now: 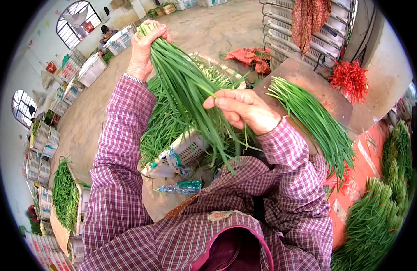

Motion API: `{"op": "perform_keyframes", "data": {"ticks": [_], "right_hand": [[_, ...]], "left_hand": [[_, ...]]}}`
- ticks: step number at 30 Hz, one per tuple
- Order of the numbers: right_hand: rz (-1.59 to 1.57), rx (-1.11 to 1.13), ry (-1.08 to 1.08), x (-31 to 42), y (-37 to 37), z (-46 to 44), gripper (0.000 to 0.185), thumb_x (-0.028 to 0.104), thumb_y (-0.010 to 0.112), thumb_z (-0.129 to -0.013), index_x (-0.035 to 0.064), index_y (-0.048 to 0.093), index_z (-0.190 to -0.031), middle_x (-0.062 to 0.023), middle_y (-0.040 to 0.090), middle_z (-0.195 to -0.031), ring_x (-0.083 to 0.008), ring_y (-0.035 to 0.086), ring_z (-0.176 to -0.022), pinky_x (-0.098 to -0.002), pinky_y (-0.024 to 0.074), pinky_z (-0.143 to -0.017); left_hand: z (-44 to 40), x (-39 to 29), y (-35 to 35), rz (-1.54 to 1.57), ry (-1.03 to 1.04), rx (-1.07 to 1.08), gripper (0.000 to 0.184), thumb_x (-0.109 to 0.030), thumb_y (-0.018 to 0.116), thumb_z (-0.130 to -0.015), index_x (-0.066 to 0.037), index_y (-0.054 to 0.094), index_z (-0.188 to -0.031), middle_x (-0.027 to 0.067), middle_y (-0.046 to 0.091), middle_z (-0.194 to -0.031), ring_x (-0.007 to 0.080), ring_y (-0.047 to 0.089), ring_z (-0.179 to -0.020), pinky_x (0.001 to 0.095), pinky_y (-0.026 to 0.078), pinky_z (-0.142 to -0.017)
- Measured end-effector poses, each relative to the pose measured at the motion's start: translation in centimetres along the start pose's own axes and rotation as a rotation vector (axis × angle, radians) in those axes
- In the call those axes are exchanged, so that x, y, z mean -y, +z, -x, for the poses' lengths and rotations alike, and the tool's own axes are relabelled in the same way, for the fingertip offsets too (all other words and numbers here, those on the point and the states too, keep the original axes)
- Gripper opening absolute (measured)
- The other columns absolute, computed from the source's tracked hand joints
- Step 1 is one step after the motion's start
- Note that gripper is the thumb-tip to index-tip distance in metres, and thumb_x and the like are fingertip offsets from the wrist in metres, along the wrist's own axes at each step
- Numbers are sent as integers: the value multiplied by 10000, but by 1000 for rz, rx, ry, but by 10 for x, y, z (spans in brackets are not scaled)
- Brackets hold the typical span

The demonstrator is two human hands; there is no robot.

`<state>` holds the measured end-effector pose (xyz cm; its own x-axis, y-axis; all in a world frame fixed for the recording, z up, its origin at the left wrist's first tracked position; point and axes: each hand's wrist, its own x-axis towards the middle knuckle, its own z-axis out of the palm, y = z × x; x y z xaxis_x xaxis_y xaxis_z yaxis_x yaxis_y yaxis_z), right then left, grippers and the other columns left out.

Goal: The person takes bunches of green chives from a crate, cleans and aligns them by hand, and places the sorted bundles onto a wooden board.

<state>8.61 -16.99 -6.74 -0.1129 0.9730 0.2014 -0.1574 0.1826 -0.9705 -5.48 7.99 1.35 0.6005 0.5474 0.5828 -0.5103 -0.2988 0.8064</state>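
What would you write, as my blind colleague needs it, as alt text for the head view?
The person's left grip holds a bunch of long green leaves by its pale stem ends, while the right grip pinches a strand. Beneath is a crate heaped with more greens; at right another bunch lies on a brown board.

An arched window (23, 106), white crate (92, 71), possibly a bottle (180, 187).

The left arm (120, 140) reaches forward, almost straight, its hand (143, 52) raised higher in view and closed in a firm fist. The right arm (296, 158) bends at the elbow, angling inward; its hand (253, 112) pinches at the fingertips (210, 103), lower fingers (235, 119) curled beneath.
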Motion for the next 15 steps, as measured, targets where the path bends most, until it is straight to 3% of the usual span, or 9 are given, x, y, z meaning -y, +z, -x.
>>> {"op": "perform_keyframes", "data": {"ticks": [3,5,6,8,9,10,12,13,15], "right_hand": [[121,-39,-37,15,-3,8,278,254,517,-987,28,652,-1078,67,433,-597,-37,372,-495,-193,323,-476],[452,-269,-107,21,3,7,268,250,499,-971,60,685,-1003,-6,519,-621,-107,491,-580,-267,433,-561],[452,-269,-107,18,2,1,268,250,499,-971,60,685,-1003,-6,519,-621,-107,491,-580,-267,433,-561],[893,-447,-565,12,-3,-13,249,237,513,-950,63,690,-963,-73,587,-728,-206,582,-746,-335,474,-702],[784,-437,-496,17,2,-14,237,228,524,-933,54,682,-963,-106,605,-836,-270,588,-881,-370,460,-804],[784,-436,-498,15,4,-20,237,228,524,-933,54,682,-963,-106,605,-836,-270,588,-881,-370,460,-804],[630,-468,-600,11,5,-32,247,244,515,-949,63,682,-974,-97,613,-890,-218,612,-909,-328,494,-787],[424,-384,-439,14,6,-32,269,277,490,-979,73,659,-1031,-62,626,-950,-167,610,-926,-281,522,-757],[216,-345,-420,14,6,-40,280,295,475,-990,78,639,-1060,-44,628,-965,-150,609,-926,-264,527,-737]], "left_hand": [[5,2,2,-73,-11,7,151,-113,694,-832,-58,571,-901,47,593,-731,155,622,-675,301,535,-595],[8,3,8,-128,-25,1,145,-94,698,-832,-63,571,-896,42,611,-722,134,624,-640,271,531,-577],[10,3,13,-128,-25,1,145,-94,698,-832,-63,571,-896,42,611,-722,134,624,-640,271,531,-577],[13,2,25,-198,-58,-18,152,-88,708,-827,-66,573,-894,32,610,-720,125,622,-628,254,524,-564],[13,5,29,-204,-48,-6,163,-91,719,-821,-61,579,-898,26,616,-724,115,618,-622,246,518,-563],[14,6,32,-204,-47,-6,163,-91,719,-821,-61,579,-898,26,616,-724,115,618,-622,246,518,-563],[16,10,41,-263,-78,0,145,-111,685,-841,-69,559,-902,34,602,-746,120,610,-665,254,506,-599],[16,11,45,-268,-77,-3,128,-107,685,-844,-66,570,-883,23,606,-756,102,598,-675,248,493,-599],[17,18,51,-303,-38,11,129,-110,690,-841,-63,578,-886,14,607,-762,93,589,-686,243,482,-602]]}}
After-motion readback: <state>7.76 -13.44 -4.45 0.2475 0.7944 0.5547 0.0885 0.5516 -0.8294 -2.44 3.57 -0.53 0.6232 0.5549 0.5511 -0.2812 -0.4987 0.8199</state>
